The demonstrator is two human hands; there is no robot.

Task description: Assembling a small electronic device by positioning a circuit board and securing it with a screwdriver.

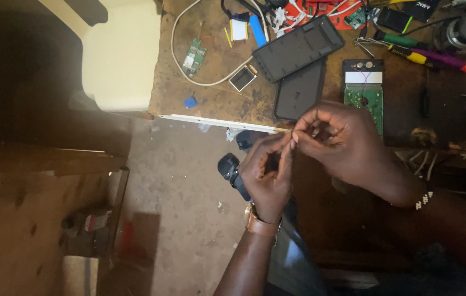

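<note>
Wire (292, 137) pinched between both hands' fingertips (287, 143), above workbench edge (216, 121).

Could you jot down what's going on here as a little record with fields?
Setting: cluttered wooden workbench seen from above
Left hand: fingertips pinched against the right hand's, wearing a brown wrist strap
Right hand: fingers curled around something too small to identify
Held item: hidden between the fingertips
Nearby: green circuit board, two dark plastic covers, screwdrivers, white cable

green circuit board (371, 100), black cover (297, 48), purple screwdriver (442, 60)
</note>
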